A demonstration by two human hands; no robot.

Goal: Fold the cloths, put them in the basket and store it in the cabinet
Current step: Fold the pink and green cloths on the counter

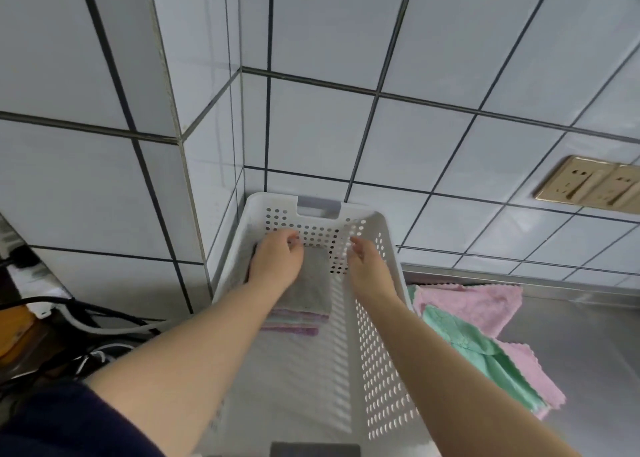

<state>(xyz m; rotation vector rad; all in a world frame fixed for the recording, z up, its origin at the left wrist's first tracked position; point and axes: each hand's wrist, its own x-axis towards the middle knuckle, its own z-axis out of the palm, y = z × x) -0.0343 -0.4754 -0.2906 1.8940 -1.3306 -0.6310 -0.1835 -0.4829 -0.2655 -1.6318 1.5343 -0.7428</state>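
Both hands are inside the white basket [377,370]. The left hand [277,261] presses the soft grey cloth [311,290] onto the folded stack, fingers curled at its 12 o'clock edge; the right hand [367,266] hovers relaxed, holding nothing. The unfolded cloths [471,304] at 3 o'clock look light and limp, best pinched by the corners.

basket [381,318]: I see matt white perforated plastic
cloths [478,321]: fluffy pink and green fabric
counter [571,352]: brushed metal
wall [415,41]: glossy tiles
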